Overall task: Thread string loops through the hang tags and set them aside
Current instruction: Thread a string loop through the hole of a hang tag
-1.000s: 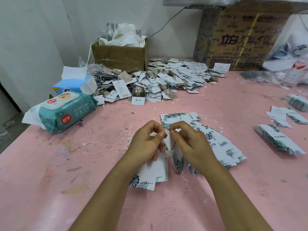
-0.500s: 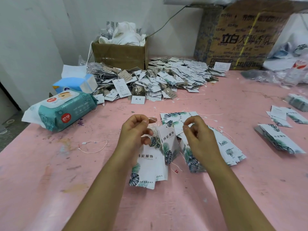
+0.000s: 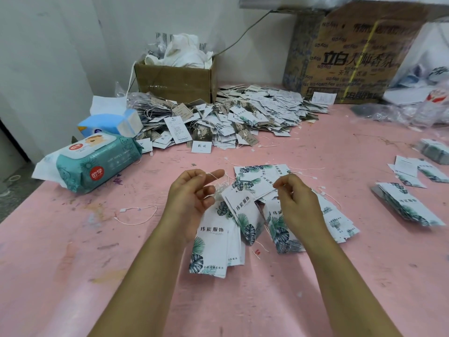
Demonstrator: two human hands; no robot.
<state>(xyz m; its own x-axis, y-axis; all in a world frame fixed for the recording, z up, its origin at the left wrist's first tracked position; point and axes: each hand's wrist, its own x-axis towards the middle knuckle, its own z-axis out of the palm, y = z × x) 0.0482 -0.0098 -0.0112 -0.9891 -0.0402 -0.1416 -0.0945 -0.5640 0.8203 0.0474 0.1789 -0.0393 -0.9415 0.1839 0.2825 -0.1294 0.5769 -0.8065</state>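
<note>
Right of the wet-wipes pack (image 3: 97,161) and nearer the viewer, a bundle of hang tags (image 3: 213,242) hangs over the pink table (image 3: 73,276). Its long axis runs toward the viewer, tops up at the fingers and lower ends pointing at the near edge. The tags are white cards printed with green and dark leaves and a line of black characters. The left hand (image 3: 192,198) has its fingers curled on the thin white string (image 3: 213,176) that carries them, forefinger stretched out. The right hand (image 3: 298,205), further right of the pack, pinches thumb and forefinger together on the string's other end, though the contact is small and hard to see. More leaf-print cards (image 3: 340,222) lie fanned beneath that hand. Behind the pack spreads a heap of strung tags (image 3: 243,117); just in front of it lies a loose loop (image 3: 136,215).
</note>
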